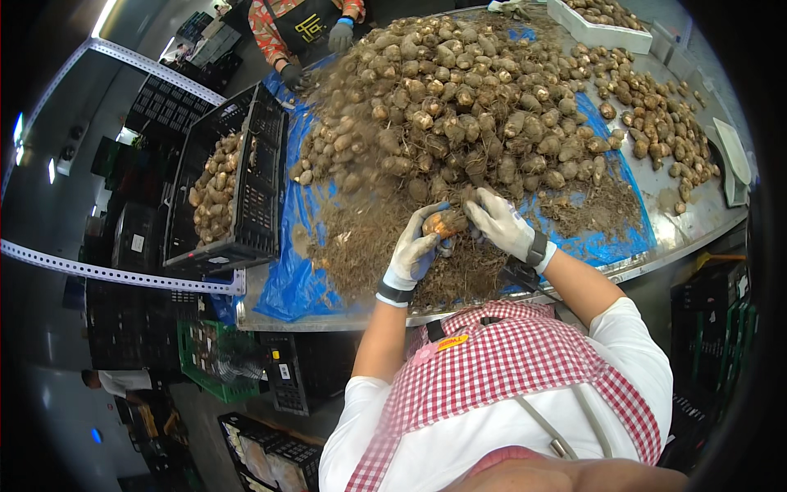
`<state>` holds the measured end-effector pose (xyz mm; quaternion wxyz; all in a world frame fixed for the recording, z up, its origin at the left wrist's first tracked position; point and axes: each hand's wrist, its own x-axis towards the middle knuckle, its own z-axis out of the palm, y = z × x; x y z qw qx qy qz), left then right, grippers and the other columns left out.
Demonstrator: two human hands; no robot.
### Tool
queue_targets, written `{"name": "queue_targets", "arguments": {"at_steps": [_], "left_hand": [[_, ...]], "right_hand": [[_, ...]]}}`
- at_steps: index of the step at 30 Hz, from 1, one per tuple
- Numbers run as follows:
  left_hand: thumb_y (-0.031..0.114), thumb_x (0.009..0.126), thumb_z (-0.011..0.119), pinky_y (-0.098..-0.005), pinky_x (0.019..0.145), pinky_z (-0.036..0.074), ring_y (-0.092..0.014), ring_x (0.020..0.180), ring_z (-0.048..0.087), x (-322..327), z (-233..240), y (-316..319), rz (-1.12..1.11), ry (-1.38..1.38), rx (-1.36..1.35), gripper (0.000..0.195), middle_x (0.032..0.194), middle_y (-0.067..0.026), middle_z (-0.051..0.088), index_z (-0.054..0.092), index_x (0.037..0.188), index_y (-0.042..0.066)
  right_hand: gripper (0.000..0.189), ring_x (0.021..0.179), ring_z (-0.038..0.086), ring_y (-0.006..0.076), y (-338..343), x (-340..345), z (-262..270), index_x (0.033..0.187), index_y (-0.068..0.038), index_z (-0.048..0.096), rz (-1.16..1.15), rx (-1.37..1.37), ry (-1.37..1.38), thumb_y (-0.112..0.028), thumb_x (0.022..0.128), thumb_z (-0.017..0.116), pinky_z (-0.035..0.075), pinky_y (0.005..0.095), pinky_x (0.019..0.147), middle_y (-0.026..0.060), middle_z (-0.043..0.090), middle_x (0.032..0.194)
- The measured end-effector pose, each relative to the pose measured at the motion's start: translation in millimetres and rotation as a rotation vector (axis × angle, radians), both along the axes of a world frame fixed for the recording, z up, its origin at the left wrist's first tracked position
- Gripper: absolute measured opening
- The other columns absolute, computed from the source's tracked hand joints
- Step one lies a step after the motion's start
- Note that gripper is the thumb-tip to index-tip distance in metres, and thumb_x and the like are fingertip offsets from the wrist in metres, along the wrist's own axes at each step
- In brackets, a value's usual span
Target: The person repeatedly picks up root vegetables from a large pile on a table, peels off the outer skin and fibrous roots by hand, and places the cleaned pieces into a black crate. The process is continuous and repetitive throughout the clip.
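Observation:
A taro corm (446, 224) with a peeled-looking orange end lies in my gloved left hand (415, 247), the fingers and thumb wrapped around it. My gloved right hand (501, 224) is at its hairy end, fingers curled on the dark fibrous roots; the fingertips are partly hidden. Both hands are above a mat of loose root fibres (381, 258) near the table's front edge. Just beyond them rises a large heap of hairy taro corms (455, 104), spread on a blue plastic sheet (295, 270).
At left stands a black plastic crate (261, 178) partly filled with taro corms (218, 187). Cleaner corms (658, 123) lie on the metal table (695, 230) at right, beside a white scoop-like piece (731, 160). A white foam box (605, 31) is behind. Across the table is a gloved co-worker (301, 31).

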<state>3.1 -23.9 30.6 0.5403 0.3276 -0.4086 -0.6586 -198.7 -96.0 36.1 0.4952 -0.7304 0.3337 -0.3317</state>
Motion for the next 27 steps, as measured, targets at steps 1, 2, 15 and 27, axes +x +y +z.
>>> {"name": "queue_targets", "arguments": {"at_steps": [1, 2, 15, 27], "left_hand": [[0.029, 0.090, 0.067, -0.0356, 0.096, 0.047, -0.023, 0.120, 0.054, 0, -1, 0, -0.014, 0.016, -0.003, 0.067, 0.129, -0.0140, 0.055, 0.037, 0.141, -0.002], [0.032, 0.091, 0.065, -0.0349, 0.096, 0.047, -0.022, 0.119, 0.054, 0, -2, 0, 0.008, -0.018, 0.024, 0.067, 0.129, -0.0137, 0.055, 0.037, 0.141, -0.001], [0.054, 0.099, 0.045, -0.0305, 0.091, 0.047, -0.016, 0.106, 0.058, -10, 22, 1, 0.111, -0.553, -0.110, 0.062, 0.120, -0.0107, 0.058, 0.043, 0.133, 0.002], [0.061, 0.094, 0.051, -0.0265, 0.081, 0.048, -0.017, 0.106, 0.061, -16, 17, 17, 0.084, -0.478, -0.014, 0.072, 0.118, -0.0095, 0.060, 0.043, 0.136, 0.004]], "right_hand": [[0.030, 0.070, 0.058, 0.0195, -1, 0, -1, 0.095, 0.003, 0.052, -0.012, -0.056, -0.017, -0.027, 0.101, 0.048, 0.046, 0.0363, 0.063, 0.0128, 0.057, 0.076], [0.031, 0.085, 0.060, 0.0295, -2, 2, -2, 0.102, 0.003, 0.054, -0.055, -0.364, -0.071, -0.027, 0.097, 0.058, 0.049, 0.0399, 0.073, 0.0211, 0.059, 0.090], [0.017, 0.086, 0.056, 0.0356, 12, 12, 20, 0.090, -0.001, 0.057, -0.075, -0.699, -0.202, -0.004, 0.080, 0.070, 0.047, 0.0437, 0.071, 0.0198, 0.057, 0.097], [0.017, 0.064, 0.061, 0.0229, -18, 10, 2, 0.096, 0.005, 0.055, -0.207, -0.017, 0.145, -0.012, 0.095, 0.056, 0.047, 0.0363, 0.057, 0.0165, 0.062, 0.072]]}}
